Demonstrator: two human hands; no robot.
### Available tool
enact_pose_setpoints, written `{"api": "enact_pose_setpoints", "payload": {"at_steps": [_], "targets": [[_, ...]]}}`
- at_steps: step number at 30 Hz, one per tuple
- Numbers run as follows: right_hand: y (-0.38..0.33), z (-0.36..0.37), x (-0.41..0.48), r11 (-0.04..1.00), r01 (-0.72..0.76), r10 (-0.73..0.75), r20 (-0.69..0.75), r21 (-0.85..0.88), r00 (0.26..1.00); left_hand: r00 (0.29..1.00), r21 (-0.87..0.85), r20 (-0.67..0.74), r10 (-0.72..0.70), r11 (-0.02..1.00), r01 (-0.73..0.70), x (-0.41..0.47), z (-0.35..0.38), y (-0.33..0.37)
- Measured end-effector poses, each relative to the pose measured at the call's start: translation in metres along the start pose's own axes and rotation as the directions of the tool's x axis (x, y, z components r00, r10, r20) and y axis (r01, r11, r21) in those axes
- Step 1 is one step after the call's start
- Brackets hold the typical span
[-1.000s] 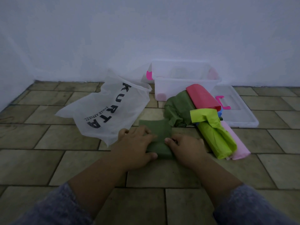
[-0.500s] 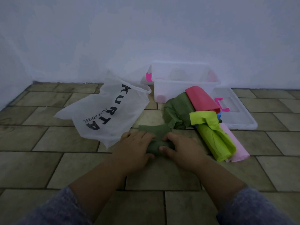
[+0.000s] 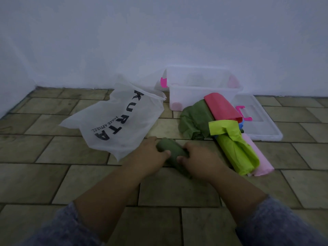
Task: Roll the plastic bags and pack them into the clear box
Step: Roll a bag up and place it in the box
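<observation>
A dark green bag point(image 3: 171, 151) lies rolled into a tight cylinder on the tiled floor. My left hand point(image 3: 150, 155) grips its left end and my right hand point(image 3: 198, 160) grips its right end. Behind, against the wall, stands the clear box point(image 3: 204, 94) with pink latches. To the right lies a pile of bags: a loose dark green one point(image 3: 195, 119), a red one point(image 3: 221, 107), a lime one point(image 3: 234, 148) and a pale pink one point(image 3: 260, 160).
A large white bag point(image 3: 117, 121) printed "KURTA" lies flat to the left, touching my left hand. The box's clear lid point(image 3: 260, 121) with a pink handle lies on the floor right of the pile. A white wall point(image 3: 159, 41) closes the back.
The flat part of the dark green bag has been rolled up away from me into a full cylinder. Both hands moved forward with it and now clasp its ends.
</observation>
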State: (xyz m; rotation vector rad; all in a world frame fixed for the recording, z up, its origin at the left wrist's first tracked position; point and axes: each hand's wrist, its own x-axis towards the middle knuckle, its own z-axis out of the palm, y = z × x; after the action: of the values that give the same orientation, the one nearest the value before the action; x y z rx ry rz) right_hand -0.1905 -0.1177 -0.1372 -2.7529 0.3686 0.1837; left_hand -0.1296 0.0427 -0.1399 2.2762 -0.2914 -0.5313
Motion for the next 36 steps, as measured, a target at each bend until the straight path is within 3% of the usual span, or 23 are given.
{"api": "enact_pose_setpoints", "payload": {"at_steps": [2,5,9,13,16,19,22,24,26,29,32,36], "targets": [[-0.004,0.000,-0.001,0.988,-0.083,0.077,0.055,0.129,0.996,0.991,-0.262,0.089,-0.100,0.957,0.121,0.000,0.012,0.002],[-0.004,-0.001,-0.005,0.960,-0.115,0.094,0.095,0.253,0.991,0.985,-0.531,0.080,-0.154,0.830,0.172,-0.002,0.026,0.009],[0.002,0.000,-0.014,0.866,-0.134,0.023,0.230,0.482,0.973,0.974,-0.648,-0.022,-0.226,0.745,0.158,0.001,0.030,0.019],[0.003,0.000,-0.014,0.631,-0.179,0.041,0.197,0.755,0.979,0.947,-0.837,0.103,-0.303,0.488,0.247,0.003,0.023,0.025],[0.001,-0.007,-0.007,0.480,-0.226,-0.048,0.282,0.848,0.958,0.931,-0.827,0.142,-0.336,0.477,0.298,0.007,0.017,0.033],[-0.004,-0.027,0.008,0.466,-0.255,-0.124,0.347,0.848,0.930,0.951,-0.769,0.066,-0.302,0.592,0.241,0.022,0.004,0.053],[-0.004,-0.071,0.033,0.569,-0.202,-0.159,0.348,0.797,0.924,0.984,-0.662,-0.134,-0.121,0.749,0.002,0.054,-0.024,0.079],[-0.003,-0.110,0.052,0.653,-0.137,-0.187,0.335,0.745,0.924,0.938,-0.557,-0.345,-0.022,0.809,-0.186,0.082,-0.050,0.098],[-0.001,-0.147,0.080,0.685,-0.065,-0.160,0.237,0.726,0.958,0.883,-0.314,-0.457,0.104,0.910,-0.270,0.110,-0.073,0.117],[0.007,-0.188,0.134,0.652,-0.041,-0.040,0.088,0.757,0.995,0.945,0.005,-0.274,0.182,0.982,-0.187,0.145,-0.082,0.141],[0.019,-0.199,0.189,0.641,-0.136,0.130,0.068,0.755,0.989,0.984,0.272,-0.071,0.166,0.952,-0.141,0.164,-0.076,0.153],[0.035,-0.178,0.238,0.822,-0.265,0.254,0.092,0.505,0.963,0.986,0.495,0.031,0.164,0.855,-0.157,0.182,-0.074,0.157]]}}
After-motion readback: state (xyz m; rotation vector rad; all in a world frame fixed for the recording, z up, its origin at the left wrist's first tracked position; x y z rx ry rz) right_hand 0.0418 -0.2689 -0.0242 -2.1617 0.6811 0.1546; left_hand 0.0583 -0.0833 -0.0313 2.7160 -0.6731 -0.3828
